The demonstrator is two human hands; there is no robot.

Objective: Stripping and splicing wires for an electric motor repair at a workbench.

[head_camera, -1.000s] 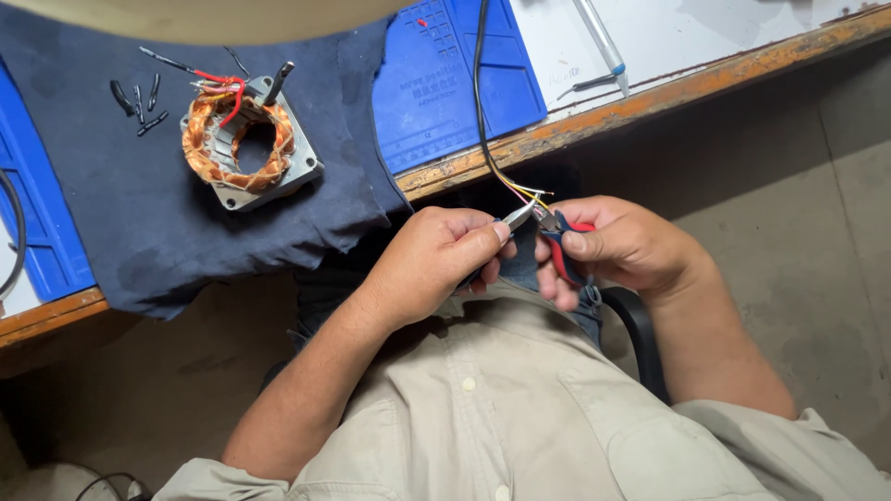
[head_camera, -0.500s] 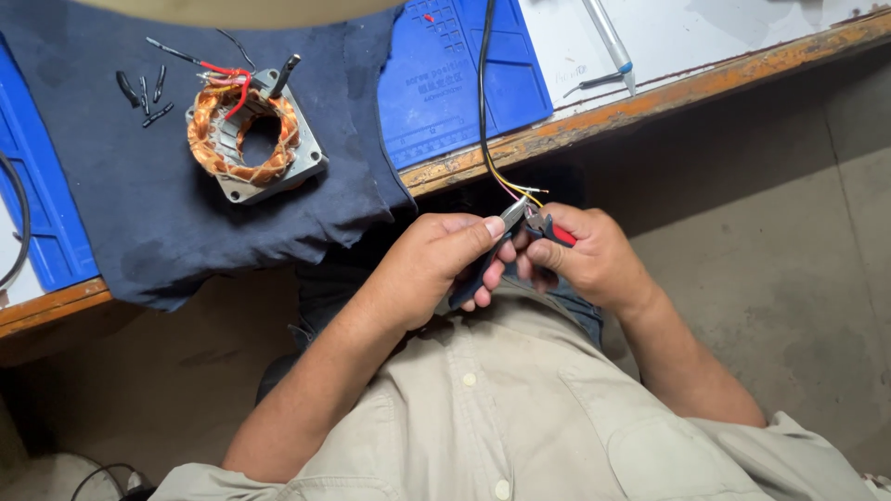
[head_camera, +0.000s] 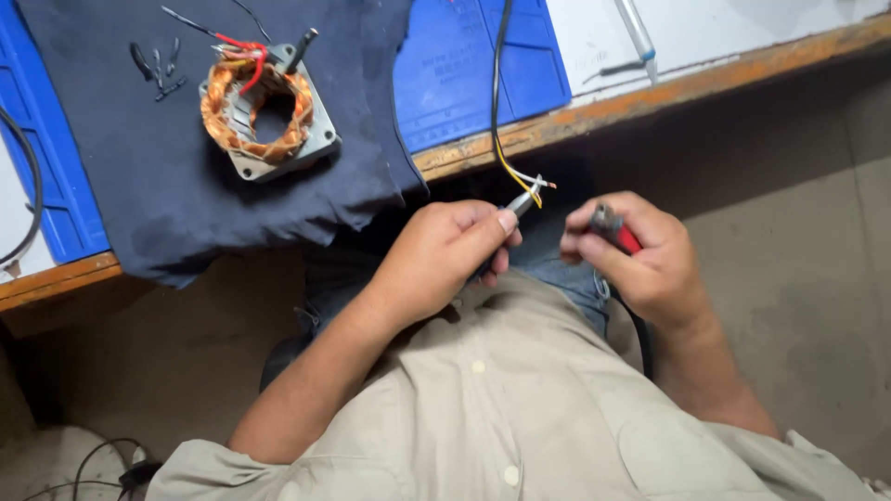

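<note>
Two hands work at centre frame, just below the bench edge. Left hand (head_camera: 445,255) pinches the cable (head_camera: 497,102) end, whose bared yellow and white wires (head_camera: 531,186) poke out past its fingertips. Right hand (head_camera: 640,260), slightly apart, is closed around red-handled pliers (head_camera: 614,227). Farther up, the cable crosses a blue mat (head_camera: 464,83). At upper left, a stator (head_camera: 264,111) sits on dark cloth (head_camera: 139,186).
</note>
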